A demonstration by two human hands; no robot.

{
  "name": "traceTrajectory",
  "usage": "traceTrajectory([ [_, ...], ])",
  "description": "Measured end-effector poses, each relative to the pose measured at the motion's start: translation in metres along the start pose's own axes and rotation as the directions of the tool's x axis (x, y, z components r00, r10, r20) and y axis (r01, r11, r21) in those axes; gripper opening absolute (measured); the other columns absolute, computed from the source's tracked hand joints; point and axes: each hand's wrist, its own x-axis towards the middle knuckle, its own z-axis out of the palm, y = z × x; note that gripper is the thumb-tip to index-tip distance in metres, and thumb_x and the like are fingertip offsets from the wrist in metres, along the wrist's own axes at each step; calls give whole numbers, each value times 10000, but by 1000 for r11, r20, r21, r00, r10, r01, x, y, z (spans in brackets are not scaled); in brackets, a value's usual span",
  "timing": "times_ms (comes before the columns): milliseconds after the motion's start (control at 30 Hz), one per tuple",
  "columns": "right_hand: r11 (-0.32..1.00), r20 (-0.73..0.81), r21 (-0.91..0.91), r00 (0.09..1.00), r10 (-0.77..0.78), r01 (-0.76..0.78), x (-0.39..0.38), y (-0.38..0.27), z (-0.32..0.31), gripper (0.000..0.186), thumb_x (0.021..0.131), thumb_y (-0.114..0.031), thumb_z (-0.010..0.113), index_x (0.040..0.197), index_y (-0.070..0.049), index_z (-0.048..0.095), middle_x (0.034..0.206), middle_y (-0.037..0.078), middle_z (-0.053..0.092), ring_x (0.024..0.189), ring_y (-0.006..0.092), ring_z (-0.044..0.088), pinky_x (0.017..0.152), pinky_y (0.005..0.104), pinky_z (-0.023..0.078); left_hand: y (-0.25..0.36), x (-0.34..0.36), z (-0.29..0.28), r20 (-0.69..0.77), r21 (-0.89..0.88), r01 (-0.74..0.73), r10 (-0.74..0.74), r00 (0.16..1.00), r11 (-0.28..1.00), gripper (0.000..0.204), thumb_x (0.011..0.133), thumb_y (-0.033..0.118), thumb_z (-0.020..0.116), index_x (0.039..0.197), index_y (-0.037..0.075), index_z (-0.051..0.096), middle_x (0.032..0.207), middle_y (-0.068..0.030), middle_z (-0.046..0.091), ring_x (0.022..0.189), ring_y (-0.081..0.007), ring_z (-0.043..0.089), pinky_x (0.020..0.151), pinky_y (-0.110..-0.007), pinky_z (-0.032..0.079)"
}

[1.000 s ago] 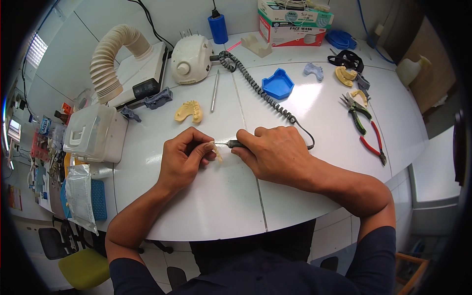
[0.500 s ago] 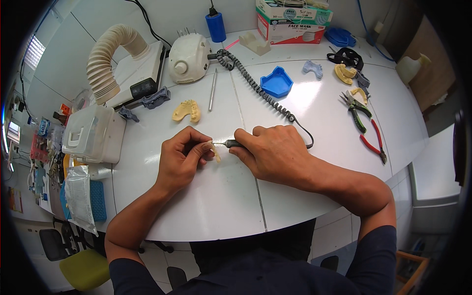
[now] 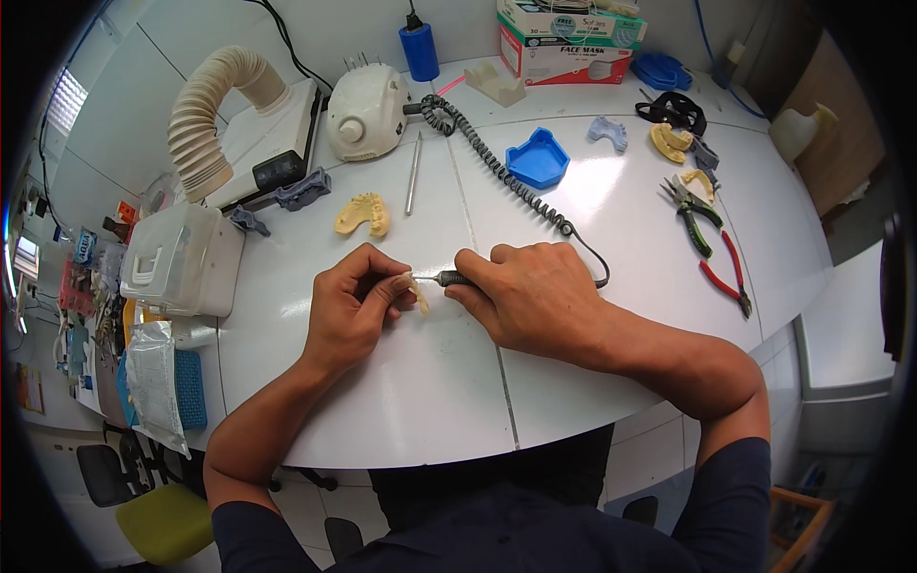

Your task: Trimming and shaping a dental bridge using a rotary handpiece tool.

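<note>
My left hand (image 3: 349, 306) pinches a small pale yellowish piece (image 3: 419, 296) between thumb and fingers. My right hand (image 3: 535, 296) is closed round a dark rotary handpiece (image 3: 451, 278), whose thin metal tip points left and meets or nearly meets the piece. Its coiled grey cord (image 3: 497, 172) runs back to a white motor unit (image 3: 365, 119). Beyond my left hand, a yellow dental model (image 3: 361, 216) and a silver pointed tool (image 3: 413, 177) lie on the white desk (image 3: 430, 401).
A suction unit with hose (image 3: 205, 129) and white case (image 3: 172, 263) stand left. A blue tray (image 3: 537, 162), mask boxes (image 3: 570, 48) and blue cylinder (image 3: 418, 53) are at back. Several models (image 3: 671, 143) and two pliers, green (image 3: 697, 224) and red (image 3: 726, 277), lie right.
The view has shifted slightly over the last second. Both hands keep nearly the same pose, with the handpiece tip still at the small piece.
</note>
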Motion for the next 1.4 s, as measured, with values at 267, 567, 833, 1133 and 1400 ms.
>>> traceTrajectory([
  [267,1000,5,2,1000,3,-3,1,0,0,320,1077,-376,638,1065,-60,686,727,173,710,586,343,707,488,450,504,0,1,-1,0,-3,-11,11,1000,1000,61,1083,62,676,1088,2,663,940,-52,735,828,-95,726,664,-213,540],
  [567,1000,-11,-3,1000,-2,2,0,1,1,328,1079,-385,633,1072,-62,689,726,171,713,588,342,711,484,447,502,-3,1,-1,-1,-8,-26,26,1000,1000,54,1082,51,673,1094,0,658,962,-58,736,835,-98,728,666,-210,541],
  [833,1000,-4,13,1000,9,-8,0,1,0,326,1082,-385,627,1078,-65,689,729,175,714,593,347,714,489,456,504,-2,0,0,-4,-42,-45,44,999,998,45,1083,36,663,1101,-4,654,975,-69,746,856,-114,748,674,-210,555],
  [1133,1000,-9,3,1000,2,-2,0,0,0,320,1077,-378,633,1068,-62,686,725,178,713,597,353,714,494,456,509,-3,0,1,5,-41,-66,66,998,997,25,1082,17,653,1094,-4,649,1007,-87,745,876,-130,765,673,-208,568],
  [1400,1000,-15,10,1000,-2,2,0,1,1,311,1071,-371,637,1065,-63,685,725,182,713,603,355,715,506,457,514,-5,0,0,9,-46,-91,91,996,995,26,1084,30,659,1088,6,649,1042,-84,742,929,-131,755,697,-213,582],
])
